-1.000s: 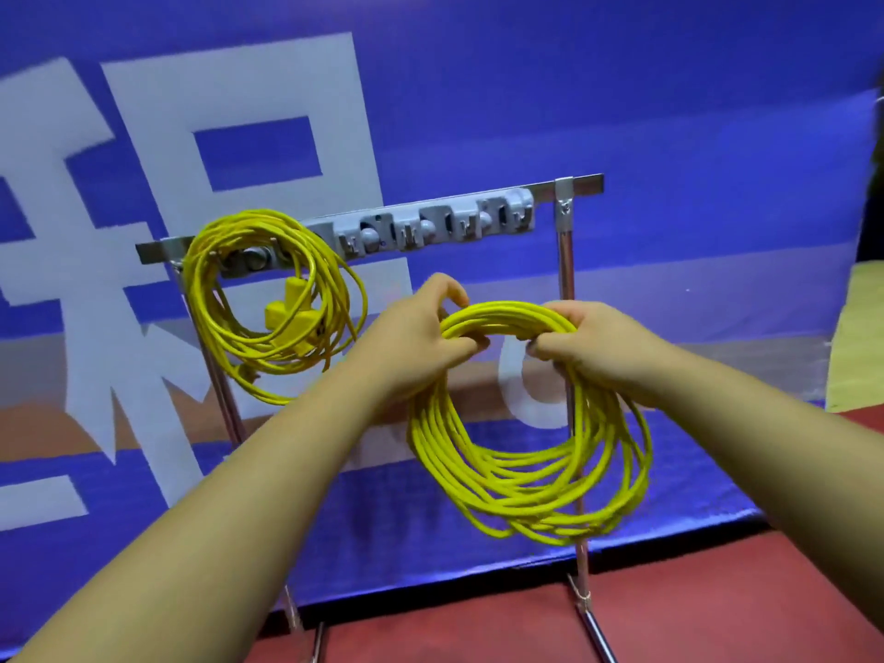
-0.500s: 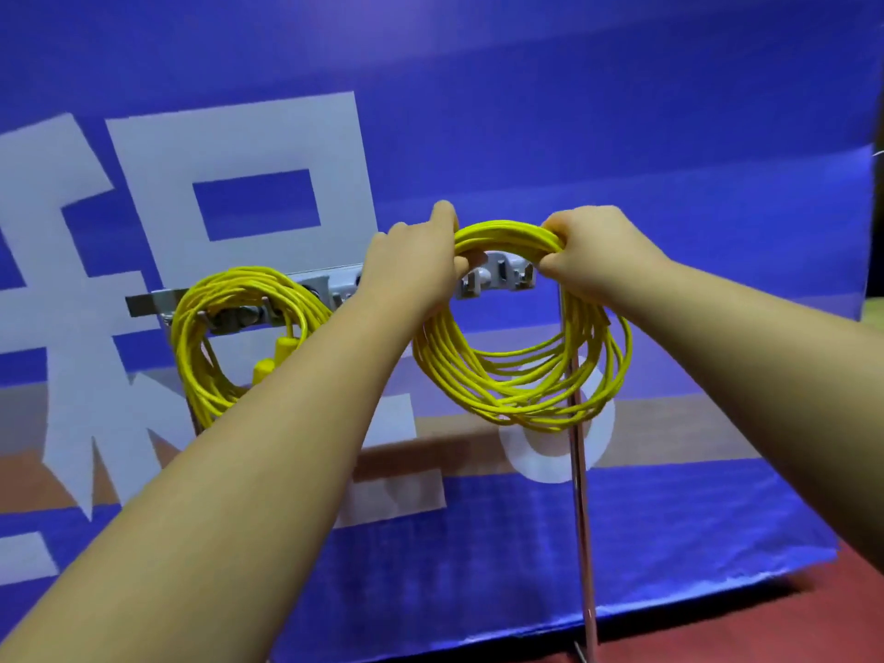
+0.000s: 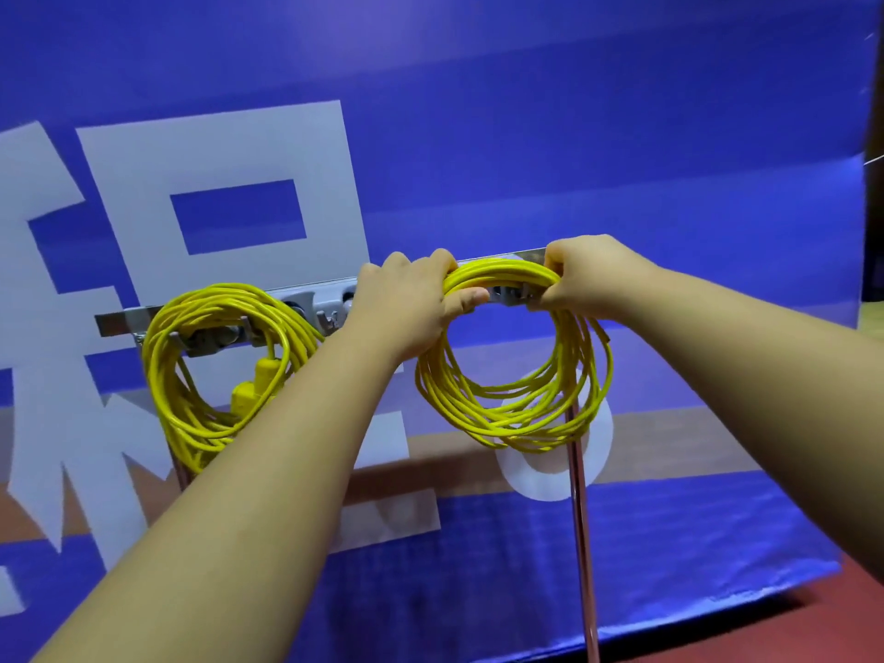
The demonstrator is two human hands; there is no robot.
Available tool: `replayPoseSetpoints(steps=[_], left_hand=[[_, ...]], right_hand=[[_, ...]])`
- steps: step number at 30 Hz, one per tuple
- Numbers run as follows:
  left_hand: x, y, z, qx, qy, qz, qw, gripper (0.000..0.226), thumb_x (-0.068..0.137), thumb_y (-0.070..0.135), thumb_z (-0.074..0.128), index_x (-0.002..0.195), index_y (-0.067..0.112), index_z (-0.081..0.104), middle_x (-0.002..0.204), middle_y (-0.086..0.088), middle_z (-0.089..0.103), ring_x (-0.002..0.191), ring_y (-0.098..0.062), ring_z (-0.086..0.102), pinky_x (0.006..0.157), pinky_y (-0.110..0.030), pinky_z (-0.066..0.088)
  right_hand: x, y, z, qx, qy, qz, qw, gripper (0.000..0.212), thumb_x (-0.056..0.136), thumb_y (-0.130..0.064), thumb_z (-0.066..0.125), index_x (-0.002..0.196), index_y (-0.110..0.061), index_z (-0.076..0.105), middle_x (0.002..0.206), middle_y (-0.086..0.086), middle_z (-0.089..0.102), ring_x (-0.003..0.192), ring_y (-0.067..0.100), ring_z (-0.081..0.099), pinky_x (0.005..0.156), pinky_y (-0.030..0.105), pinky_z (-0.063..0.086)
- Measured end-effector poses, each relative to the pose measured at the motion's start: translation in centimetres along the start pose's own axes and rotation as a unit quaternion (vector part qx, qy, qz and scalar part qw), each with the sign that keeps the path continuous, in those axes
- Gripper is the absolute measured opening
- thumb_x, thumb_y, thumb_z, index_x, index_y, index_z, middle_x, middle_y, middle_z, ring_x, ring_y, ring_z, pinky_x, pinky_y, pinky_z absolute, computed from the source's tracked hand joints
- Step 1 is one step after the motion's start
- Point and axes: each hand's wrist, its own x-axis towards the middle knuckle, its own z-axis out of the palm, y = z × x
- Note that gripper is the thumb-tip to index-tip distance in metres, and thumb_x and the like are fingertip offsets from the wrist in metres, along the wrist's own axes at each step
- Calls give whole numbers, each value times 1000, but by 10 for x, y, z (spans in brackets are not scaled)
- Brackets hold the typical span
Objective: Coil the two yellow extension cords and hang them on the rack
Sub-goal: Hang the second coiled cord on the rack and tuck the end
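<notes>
One coiled yellow extension cord (image 3: pixel 191 375) hangs on the left end of the metal rack (image 3: pixel 119 320), its yellow plugs dangling inside the loop. I hold the second yellow coil (image 3: pixel 516 413) up against the right part of the rack's bar. My left hand (image 3: pixel 406 303) grips the top of this coil on its left side, and my right hand (image 3: pixel 583 277) grips the top on its right side. The coil's top lies level with the rack's hooks, which my hands and the cord mostly hide.
The rack's right upright pole (image 3: pixel 581 519) runs down behind the held coil to the red floor (image 3: pixel 813 629). A large blue banner (image 3: pixel 526 136) with white characters fills the background directly behind the rack.
Both hands have lifted the second coil from below the rack bar up to the bar's right part. The view has moved closer to the rack. The first coil stays hanging.
</notes>
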Motion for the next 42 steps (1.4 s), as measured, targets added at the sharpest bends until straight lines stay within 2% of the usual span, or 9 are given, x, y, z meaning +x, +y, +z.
replayPoseSetpoints(steps=[3,6,11,19,25,31,35,39,42], left_hand=[[-2,0,0,17,11,7,1000,63,100,76,22,123,27,53,113,-2,63,106,-28,53,88,-48,38],[-3,0,-3,7,-10,-2,1000,60,104,68,23,137,25,49,126,-5,61,116,-30,52,96,-51,39],[-6,7,-3,32,-10,-18,999,60,107,63,19,158,33,31,143,-6,57,132,-34,48,105,-55,38],[1,11,-5,-28,10,-56,998,49,108,62,21,155,51,34,133,0,66,127,-32,55,101,-56,40],[10,11,-3,-58,9,-71,996,51,109,59,17,158,49,28,142,-2,61,132,-33,53,103,-60,41],[14,10,-3,-37,12,-39,998,50,111,53,19,156,36,33,135,-7,61,121,-34,59,96,-54,50],[11,6,0,-8,6,-12,1000,56,111,52,22,163,31,22,136,-9,58,120,-35,58,93,-52,51],[-4,2,2,41,32,15,999,64,110,47,23,167,26,1,123,-7,59,105,-29,57,84,-48,49],[-7,2,-1,44,21,28,998,68,109,46,24,167,23,-4,120,-6,57,103,-26,53,86,-48,44]], right_hand=[[-4,-4,1,-19,1,-7,1000,38,84,-50,84,86,-23,57,84,4,68,76,21,62,63,37,51],[-10,-7,2,-2,18,-10,1000,45,82,-55,86,89,-23,55,89,2,64,74,18,59,61,35,45],[-21,4,8,47,97,-39,993,52,83,-65,79,111,-25,60,107,-2,56,91,23,58,76,42,53],[-22,3,10,158,159,-24,974,17,98,-49,70,106,-35,73,95,-7,71,91,20,64,72,33,48],[-3,-7,13,213,160,31,963,21,101,-48,67,105,-31,79,93,-7,75,95,19,67,80,34,52],[2,-15,17,206,150,34,966,27,106,-38,56,113,-26,79,100,0,77,98,23,66,80,34,50],[-4,-13,23,183,141,15,973,33,108,-34,47,116,-25,78,98,4,76,94,28,67,77,38,53],[-16,1,39,145,126,-50,980,45,113,-39,42,153,-23,57,129,7,68,121,29,61,96,41,50],[-22,6,49,130,106,-66,984,55,114,-38,40,166,-22,34,151,7,53,132,29,54,99,43,48]])
